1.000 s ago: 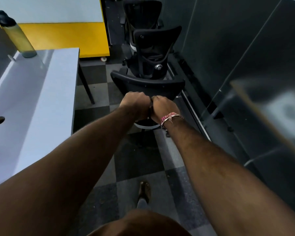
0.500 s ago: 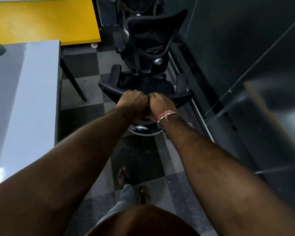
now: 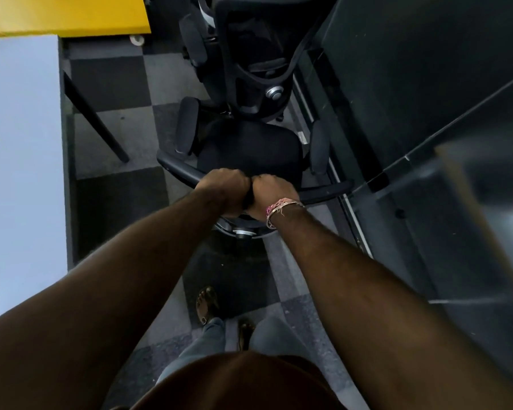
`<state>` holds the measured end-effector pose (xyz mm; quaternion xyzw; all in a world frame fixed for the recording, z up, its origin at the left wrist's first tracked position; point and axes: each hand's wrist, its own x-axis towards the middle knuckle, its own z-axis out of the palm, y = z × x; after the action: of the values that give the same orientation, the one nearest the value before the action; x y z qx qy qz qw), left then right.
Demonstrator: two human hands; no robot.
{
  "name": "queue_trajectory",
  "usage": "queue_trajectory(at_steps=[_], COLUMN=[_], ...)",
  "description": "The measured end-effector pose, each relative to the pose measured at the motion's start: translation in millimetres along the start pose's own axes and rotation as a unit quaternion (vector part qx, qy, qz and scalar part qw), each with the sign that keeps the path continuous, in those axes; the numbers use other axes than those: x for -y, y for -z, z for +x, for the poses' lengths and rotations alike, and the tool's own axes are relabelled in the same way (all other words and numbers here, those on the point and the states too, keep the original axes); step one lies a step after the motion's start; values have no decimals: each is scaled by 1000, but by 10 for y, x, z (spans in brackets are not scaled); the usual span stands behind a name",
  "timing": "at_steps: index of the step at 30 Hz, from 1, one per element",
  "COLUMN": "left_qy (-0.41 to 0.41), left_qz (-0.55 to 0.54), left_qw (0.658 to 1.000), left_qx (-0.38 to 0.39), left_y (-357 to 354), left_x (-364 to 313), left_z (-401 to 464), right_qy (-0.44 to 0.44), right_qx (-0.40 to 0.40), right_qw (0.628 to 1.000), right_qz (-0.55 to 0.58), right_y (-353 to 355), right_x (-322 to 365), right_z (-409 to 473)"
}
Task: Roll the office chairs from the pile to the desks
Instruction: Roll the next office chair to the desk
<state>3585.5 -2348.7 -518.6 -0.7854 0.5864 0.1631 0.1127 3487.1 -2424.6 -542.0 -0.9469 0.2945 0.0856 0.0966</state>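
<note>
A black office chair (image 3: 251, 149) stands directly in front of me, seen from above and behind, its seat and both armrests showing. My left hand (image 3: 227, 184) and my right hand (image 3: 271, 189), which wears a pink bracelet, sit side by side and both grip the top edge of its backrest. Just beyond it a second black chair (image 3: 255, 54) faces away with its curved back frame towards me. More of the pile is cut off by the top edge.
A white desk (image 3: 21, 149) with a black slanted leg (image 3: 95, 119) runs along the left. A yellow panel on casters (image 3: 65, 13) stands at the back left. Dark glass partitions (image 3: 412, 84) line the right. The checkered carpet aisle is narrow; my feet are below.
The view has tipped downward and the gripped chair has come nearer to me, away from the chair behind it. Both hands keep their grip. My feet have stepped into view.
</note>
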Motion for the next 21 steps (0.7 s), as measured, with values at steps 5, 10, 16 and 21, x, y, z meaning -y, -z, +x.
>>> queue_trajectory(at_steps=[5,10,16,21], left_qy=[18,61,128,179], left_qz=[24,25,26,2], left_qw=[999,997,991,983], left_qx=[32,39,40,37], left_y=[-31,-78,-132,-229], left_x=[4,-116,-496,-960], left_z=[211,273,213,144], right_qy=[26,90,156,215], right_qx=[8,9,3,4], right_qw=[1000,995,986,974], right_qz=[-9,-34,-54,-73], right_y=[-125,-113,-97,-117], right_x=[-94,-256,-516,-827], right_z=[136,160,3,-241])
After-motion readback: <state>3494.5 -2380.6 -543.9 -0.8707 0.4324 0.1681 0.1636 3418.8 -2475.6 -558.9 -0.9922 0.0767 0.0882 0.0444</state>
